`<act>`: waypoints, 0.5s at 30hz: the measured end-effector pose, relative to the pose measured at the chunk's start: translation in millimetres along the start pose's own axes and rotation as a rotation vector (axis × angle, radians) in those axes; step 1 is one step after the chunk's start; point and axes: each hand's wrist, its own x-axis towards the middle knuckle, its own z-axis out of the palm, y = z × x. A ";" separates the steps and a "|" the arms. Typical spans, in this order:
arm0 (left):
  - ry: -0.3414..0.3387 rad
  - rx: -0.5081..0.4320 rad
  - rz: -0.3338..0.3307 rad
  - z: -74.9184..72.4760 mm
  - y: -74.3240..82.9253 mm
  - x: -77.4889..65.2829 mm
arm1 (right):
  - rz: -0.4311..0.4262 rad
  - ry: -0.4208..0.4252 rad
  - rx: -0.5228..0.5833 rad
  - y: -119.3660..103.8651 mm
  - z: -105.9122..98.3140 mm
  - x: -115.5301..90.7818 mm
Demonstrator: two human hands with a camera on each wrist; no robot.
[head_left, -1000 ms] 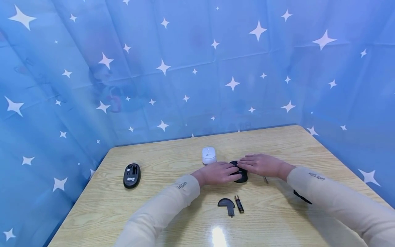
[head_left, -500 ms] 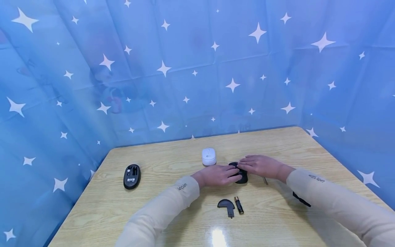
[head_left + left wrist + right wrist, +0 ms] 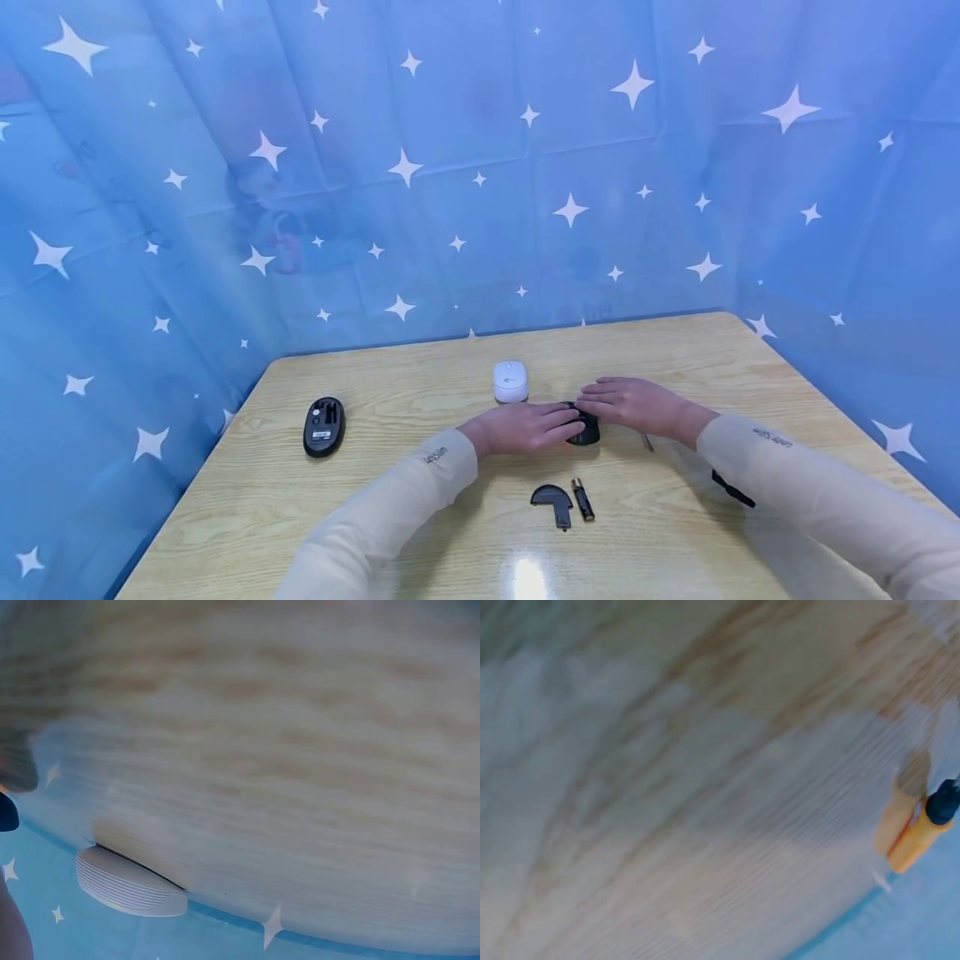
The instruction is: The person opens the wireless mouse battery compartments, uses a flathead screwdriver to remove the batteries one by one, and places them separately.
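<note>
In the head view, a black computer mouse (image 3: 587, 432) lies on the table under both hands, partly covered by fingers. My left hand (image 3: 521, 427) rests its extended fingers over the mouse's left side. From the other side my right hand (image 3: 637, 404) touches its upper right part with straight fingers. Nearer me lie a dark half-round battery cover (image 3: 552, 497) with a tab and a single battery (image 3: 582, 500). Fingertips hide the mouse's top, and neither wrist view shows the contact.
A white mouse (image 3: 510, 382) stands behind my left hand. To the left, another black mouse (image 3: 324, 427) lies underside up, its battery bay open. A thin metal shaft (image 3: 647, 442) shows below my right hand. The right wrist view has a yellow handle (image 3: 917, 841) with a dark collar.
My left fingers have moved slightly and cover more of the black mouse, so less of it shows. My right hand stays at its place. The head view has tilted a little.
</note>
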 end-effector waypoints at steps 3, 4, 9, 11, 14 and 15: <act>-0.053 -0.071 -0.042 -4.5 0.4 -4.2 | 0.009 0.004 -0.006 -2.0 -1.1 1.7; -0.064 -0.087 -0.055 -5.9 0.5 -5.7 | 0.016 0.002 -0.004 -2.9 -1.6 2.3; -0.056 -0.231 -0.117 -12.0 0.5 -11.2 | 0.064 0.017 0.036 -9.4 -5.9 6.6; -0.075 -0.413 -0.190 -14.9 0.3 -13.0 | 0.090 0.024 0.053 -13.0 -9.3 9.0; -0.107 -0.749 -0.379 -21.0 0.1 -16.1 | 0.157 0.004 0.123 -18.9 -15.4 14.0; -0.098 -0.806 -0.425 -22.6 0.2 -17.6 | 0.195 -0.014 0.163 -21.0 -17.9 16.4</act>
